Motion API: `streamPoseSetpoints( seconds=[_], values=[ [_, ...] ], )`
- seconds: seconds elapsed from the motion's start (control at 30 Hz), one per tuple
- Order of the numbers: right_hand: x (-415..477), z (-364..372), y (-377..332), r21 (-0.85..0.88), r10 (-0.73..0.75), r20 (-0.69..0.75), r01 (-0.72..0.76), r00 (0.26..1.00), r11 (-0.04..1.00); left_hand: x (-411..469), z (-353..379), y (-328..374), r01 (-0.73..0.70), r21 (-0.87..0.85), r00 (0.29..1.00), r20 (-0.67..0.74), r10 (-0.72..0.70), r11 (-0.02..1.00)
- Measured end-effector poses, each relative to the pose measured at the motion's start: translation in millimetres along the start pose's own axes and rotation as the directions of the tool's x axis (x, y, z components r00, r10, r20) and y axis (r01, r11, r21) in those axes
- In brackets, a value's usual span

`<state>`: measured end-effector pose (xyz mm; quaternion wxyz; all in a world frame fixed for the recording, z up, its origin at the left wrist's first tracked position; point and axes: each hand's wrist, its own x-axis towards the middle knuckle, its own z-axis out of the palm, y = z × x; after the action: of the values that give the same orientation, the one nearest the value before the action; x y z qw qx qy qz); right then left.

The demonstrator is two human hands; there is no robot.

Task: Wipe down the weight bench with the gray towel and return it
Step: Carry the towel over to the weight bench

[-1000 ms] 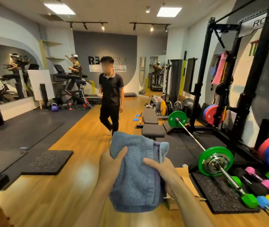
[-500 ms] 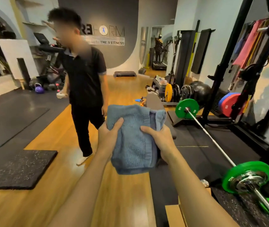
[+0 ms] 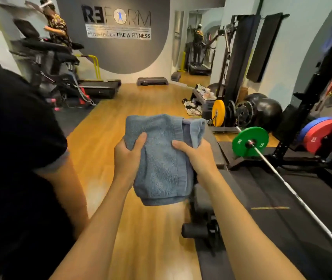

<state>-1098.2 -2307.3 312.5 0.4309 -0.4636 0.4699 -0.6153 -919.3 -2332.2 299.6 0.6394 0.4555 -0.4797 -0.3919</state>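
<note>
Both hands grip the folded gray towel [image 3: 162, 158] in mid-air — left hand [image 3: 127, 156] on its left edge, right hand [image 3: 194, 156] on its right, fingers clamped on the cloth — above the weight bench [image 3: 203, 201], with a person in black [image 3: 13, 158] close at left.

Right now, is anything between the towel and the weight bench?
Nothing visible blocks it. Both hands, left and right, hold the folded towel just above the bench, whose pad runs right behind and under it. A person in black passes close on the left, clear of the bench. The barbell lies off to the right.
</note>
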Motion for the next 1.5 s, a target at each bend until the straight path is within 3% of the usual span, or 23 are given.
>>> streamPoseSetpoints(
  seconds=[0.1, 0.33, 0.63, 0.97, 1.17, 1.3, 1.5],
  values=[
    [103, 27, 17, 0.022, -0.005, 0.016, 0.005, 1.000, 1.000, 101, 18, -25, -0.046, 0.033, 0.998, -0.046, 0.047, 0.998],
    [338, 90, 89, 0.055, 0.005, -0.031, -0.003, 0.999, 0.998, 342, 57, -116, -0.002, 0.038, 0.998, -0.061, 0.004, 0.999],
    [613, 151, 159, 0.055, 0.056, -0.251, -0.044, 0.966, 0.998, 644, 121, -216, 0.067, 0.069, 0.987, 0.143, -0.076, 0.995],
    [906, 139, 264, 0.082, 0.137, -0.455, -0.112, 0.880, 0.990, 933, 257, -357, 0.095, 0.127, 0.929, 0.345, -0.134, 0.987],
    [1050, 116, 306, 0.098, 0.162, -0.602, -0.129, 0.782, 0.987, 1067, 353, -423, 0.088, 0.165, 0.842, 0.514, -0.162, 0.982],
    [1134, 85, 342, 0.083, 0.154, -0.716, -0.136, 0.681, 0.987, 1141, 434, -479, 0.085, 0.189, 0.737, 0.649, -0.189, 0.978],
    [1257, 33, 467, 0.082, 0.197, -0.829, -0.235, 0.523, 0.968, 1229, 544, -654, 0.140, 0.166, 0.619, 0.755, -0.218, 0.976]
  ],
)
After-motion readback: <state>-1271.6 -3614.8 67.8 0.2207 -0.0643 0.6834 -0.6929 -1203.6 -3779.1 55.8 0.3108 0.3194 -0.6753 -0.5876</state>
